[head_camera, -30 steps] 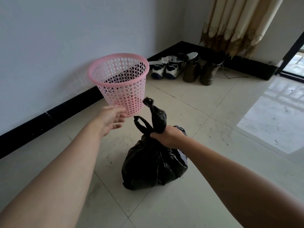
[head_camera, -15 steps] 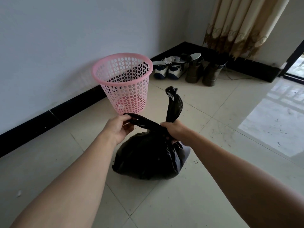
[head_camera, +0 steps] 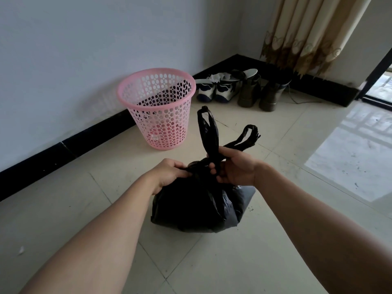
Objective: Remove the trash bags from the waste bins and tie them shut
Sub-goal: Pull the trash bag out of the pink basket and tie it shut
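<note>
A full black trash bag (head_camera: 197,206) sits on the tiled floor in front of me. Its two handle loops stick up and cross above the neck. My left hand (head_camera: 167,172) grips the bag's neck on the left side. My right hand (head_camera: 235,168) pinches the crossed handles on the right. Behind the bag, a pink perforated waste bin (head_camera: 157,107) stands upright by the wall with no bag in it.
White sneakers (head_camera: 214,90) and dark boots (head_camera: 256,94) line the black baseboard at the back. A beige curtain (head_camera: 307,32) hangs at the far right corner. A doorway (head_camera: 381,85) opens at the right edge. Small debris specks lie on the tiles.
My left hand came off the pink bin and took hold of the bag. Both hands closed together at the neck and the handles now cross.
</note>
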